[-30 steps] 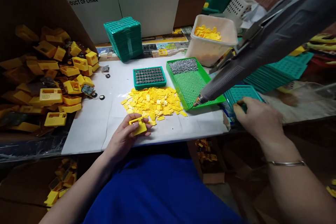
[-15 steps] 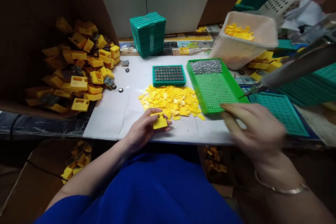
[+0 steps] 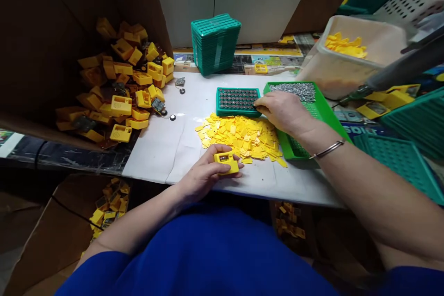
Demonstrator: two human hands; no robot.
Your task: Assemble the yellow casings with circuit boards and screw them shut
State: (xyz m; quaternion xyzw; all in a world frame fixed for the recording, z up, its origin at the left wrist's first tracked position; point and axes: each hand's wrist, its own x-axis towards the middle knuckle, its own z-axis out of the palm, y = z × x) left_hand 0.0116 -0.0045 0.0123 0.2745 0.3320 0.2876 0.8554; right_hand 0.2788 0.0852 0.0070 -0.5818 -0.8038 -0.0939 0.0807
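The left hand (image 3: 203,171) grips a yellow case (image 3: 227,162) just below centre frame; apart from it, the right hand (image 3: 284,111) is at the teal tray (image 3: 236,113), its hold hard to tell.

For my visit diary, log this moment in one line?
Left hand: holds yellow case | Right hand: at teal tray of round metal pieces | Nearby: yellow flat parts, green tray

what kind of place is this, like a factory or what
Probably a small assembly workshop: yellow plastic housings are heaped in a cardboard box, a teal tray holds rows of small round parts, and what looks like a power screwdriver reaches in from the right.
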